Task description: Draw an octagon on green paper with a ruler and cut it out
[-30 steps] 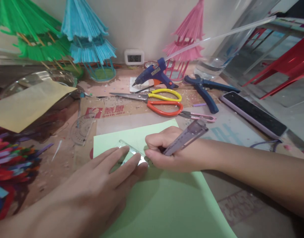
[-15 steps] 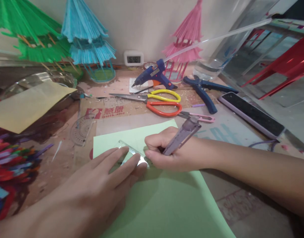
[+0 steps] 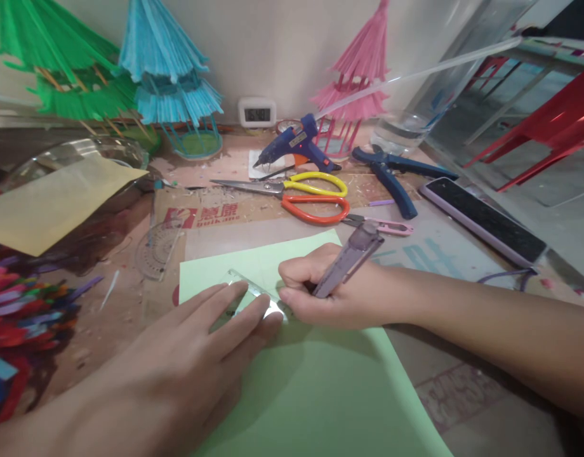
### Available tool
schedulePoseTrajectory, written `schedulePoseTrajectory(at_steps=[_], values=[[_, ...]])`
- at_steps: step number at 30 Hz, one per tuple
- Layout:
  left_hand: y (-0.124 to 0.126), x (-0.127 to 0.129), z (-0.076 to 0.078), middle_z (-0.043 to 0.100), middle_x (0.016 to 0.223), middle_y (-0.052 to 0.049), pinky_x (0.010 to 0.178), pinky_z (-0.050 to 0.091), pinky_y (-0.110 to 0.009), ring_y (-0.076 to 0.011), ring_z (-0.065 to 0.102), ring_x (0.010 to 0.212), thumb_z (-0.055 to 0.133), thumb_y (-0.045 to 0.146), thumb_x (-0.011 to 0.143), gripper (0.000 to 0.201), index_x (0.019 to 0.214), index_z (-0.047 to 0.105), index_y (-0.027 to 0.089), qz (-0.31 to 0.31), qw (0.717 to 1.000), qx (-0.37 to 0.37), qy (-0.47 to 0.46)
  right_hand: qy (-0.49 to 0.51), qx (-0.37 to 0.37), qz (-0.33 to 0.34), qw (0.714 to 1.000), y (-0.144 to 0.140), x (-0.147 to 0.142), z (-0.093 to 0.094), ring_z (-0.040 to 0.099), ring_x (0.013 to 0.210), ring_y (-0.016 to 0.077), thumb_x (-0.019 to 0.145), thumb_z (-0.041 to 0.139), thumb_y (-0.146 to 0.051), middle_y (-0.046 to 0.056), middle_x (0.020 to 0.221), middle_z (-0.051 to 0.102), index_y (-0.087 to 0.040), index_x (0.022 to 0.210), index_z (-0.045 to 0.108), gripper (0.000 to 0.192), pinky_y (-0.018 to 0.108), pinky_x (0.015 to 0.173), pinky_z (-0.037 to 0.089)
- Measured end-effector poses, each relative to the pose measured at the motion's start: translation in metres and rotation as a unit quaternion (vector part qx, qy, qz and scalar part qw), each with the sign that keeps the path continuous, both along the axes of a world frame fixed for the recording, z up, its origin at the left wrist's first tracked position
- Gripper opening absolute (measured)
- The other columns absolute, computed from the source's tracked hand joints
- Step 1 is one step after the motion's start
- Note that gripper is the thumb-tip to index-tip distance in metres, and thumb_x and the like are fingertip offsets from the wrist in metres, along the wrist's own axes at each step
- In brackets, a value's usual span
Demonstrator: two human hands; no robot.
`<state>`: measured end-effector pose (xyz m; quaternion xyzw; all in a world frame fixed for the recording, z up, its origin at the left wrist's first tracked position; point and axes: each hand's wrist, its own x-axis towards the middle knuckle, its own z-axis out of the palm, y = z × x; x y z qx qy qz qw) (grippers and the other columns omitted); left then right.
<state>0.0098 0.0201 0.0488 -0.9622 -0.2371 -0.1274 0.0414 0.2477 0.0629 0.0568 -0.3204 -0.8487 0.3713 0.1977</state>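
Observation:
A sheet of light green paper [image 3: 320, 387] lies in front of me. On its upper part rests a clear plastic ruler [image 3: 254, 289], partly covered, so its full shape cannot be made out. My left hand [image 3: 201, 346] presses the ruler down with outstretched fingers. Beside the ruler's right end, my right hand [image 3: 330, 285] is closed around a greyish-purple pen [image 3: 346, 263] tilted up to the right. My fingers hide the pen's tip. A clear protractor [image 3: 159, 251] lies left of the paper.
Behind the paper lie scissors [image 3: 315, 193], pink snips [image 3: 391, 226], a blue glue gun [image 3: 292, 146] and blue pliers [image 3: 391, 181]. A phone [image 3: 482, 219] is at right. Colourful fuzzy stems [image 3: 30, 311] and a yellow sheet [image 3: 58, 203] are at left; fringed pagoda models [image 3: 172, 95] stand behind.

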Motion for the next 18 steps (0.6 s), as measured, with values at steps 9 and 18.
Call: schedulePoseTrajectory(at_steps=[9, 18], values=[[0.0013, -0.0018, -0.0057, 0.062, 0.121, -0.007, 0.097, 0.046, -0.036, -0.0249, 0.053, 0.113, 0.039, 0.003, 0.089, 0.047, 0.129, 0.057, 0.020, 0.007, 1.000, -0.026, -0.008, -0.011, -0.004, 0.001, 1.000, 0.0015, -0.0001, 0.0019, 0.033, 0.051, 0.0085, 0.089, 0.047, -0.025, -0.008, 0.055, 0.030, -0.023, 0.063, 0.031, 0.031, 0.023, 0.052, 0.026], [0.0009, -0.0009, 0.0009, 0.063, 0.117, -0.006, 0.095, 0.046, -0.034, -0.0243, 0.054, 0.111, 0.040, 0.002, 0.086, 0.049, 0.128, 0.059, 0.020, 0.004, 1.000, -0.014, 0.001, 0.001, -0.009, 0.003, 1.000, 0.0013, -0.0001, 0.0003, 0.033, 0.052, 0.0087, 0.089, 0.047, -0.025, -0.008, 0.055, 0.031, -0.023, 0.063, 0.030, 0.031, 0.023, 0.052, 0.026]])
